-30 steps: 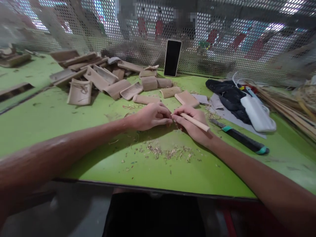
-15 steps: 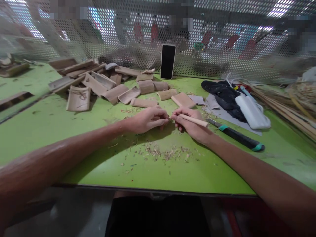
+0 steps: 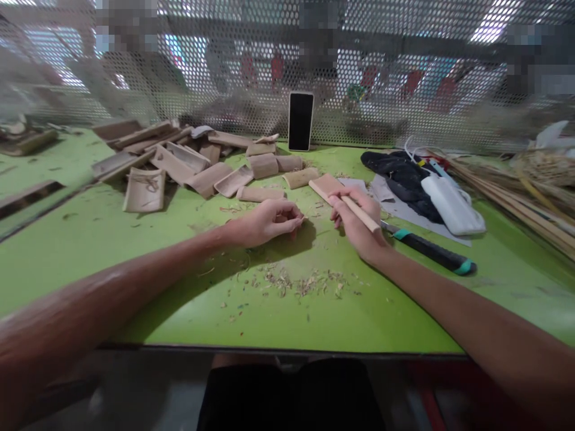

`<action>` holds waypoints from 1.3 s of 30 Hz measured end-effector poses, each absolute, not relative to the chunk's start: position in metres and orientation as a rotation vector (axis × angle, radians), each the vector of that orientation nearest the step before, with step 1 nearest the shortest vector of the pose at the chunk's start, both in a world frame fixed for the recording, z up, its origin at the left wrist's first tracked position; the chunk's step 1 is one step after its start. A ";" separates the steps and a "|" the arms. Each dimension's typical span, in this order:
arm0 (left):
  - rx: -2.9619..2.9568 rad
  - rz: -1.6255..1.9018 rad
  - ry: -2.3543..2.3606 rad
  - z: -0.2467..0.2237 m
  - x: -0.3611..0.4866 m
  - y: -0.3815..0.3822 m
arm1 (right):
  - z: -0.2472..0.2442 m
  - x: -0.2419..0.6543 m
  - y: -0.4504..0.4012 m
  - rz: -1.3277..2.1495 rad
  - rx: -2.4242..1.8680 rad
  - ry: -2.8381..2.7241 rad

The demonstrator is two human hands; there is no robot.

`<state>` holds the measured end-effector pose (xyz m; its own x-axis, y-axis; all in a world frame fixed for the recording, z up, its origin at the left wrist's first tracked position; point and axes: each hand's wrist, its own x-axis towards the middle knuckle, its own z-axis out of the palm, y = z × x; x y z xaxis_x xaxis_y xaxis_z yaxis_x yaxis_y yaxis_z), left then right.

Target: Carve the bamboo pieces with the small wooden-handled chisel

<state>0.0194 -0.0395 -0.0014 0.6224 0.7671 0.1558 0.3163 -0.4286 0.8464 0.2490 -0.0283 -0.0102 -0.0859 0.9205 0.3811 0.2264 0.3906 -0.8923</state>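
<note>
My left hand (image 3: 275, 223) is closed in a pinch above the green table (image 3: 188, 323); whatever lies between its fingertips is too small to name. To its right, my right hand (image 3: 357, 222) grips a pale wooden stick (image 3: 362, 214), whose thick end points toward me. A flat wooden piece (image 3: 324, 184) lies just behind the right hand. Curled shavings (image 3: 305, 281) are scattered in front of both hands. The knife (image 3: 431, 251), with its black and teal handle, rests beside my right wrist.
Curved bamboo pieces (image 3: 209, 178) are piled at the back left. A phone (image 3: 300, 121) stands against the perforated screen (image 3: 251, 78). Black cloth (image 3: 404, 182), a white object (image 3: 453, 203) and long strips (image 3: 516, 197) lie at the right.
My right hand has moved right and slightly up with the stick, away from my left hand. The hands were nearly touching before and are now apart. The view has shifted slightly.
</note>
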 end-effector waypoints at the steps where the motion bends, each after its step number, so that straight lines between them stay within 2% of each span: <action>1: 2.001 0.696 0.847 -0.002 0.019 -0.039 | -0.011 0.251 -0.026 0.701 -1.037 -1.569; 5: 1.995 0.718 0.855 -0.005 0.019 -0.038 | -0.011 0.253 -0.025 0.337 -0.938 -1.704; 7: 1.990 0.724 0.853 -0.005 0.019 -0.037 | -0.009 0.250 -0.030 0.274 -0.857 -1.820; 12: 2.000 0.722 0.843 -0.003 0.019 -0.037 | -0.005 0.237 -0.045 0.499 -0.824 -2.030; 22: 1.985 0.701 0.787 -0.003 0.019 -0.039 | -0.012 0.237 -0.041 0.954 -1.022 -1.802; 39: 2.005 0.711 0.776 -0.003 0.019 -0.037 | -0.010 0.236 -0.042 0.899 -1.008 -1.822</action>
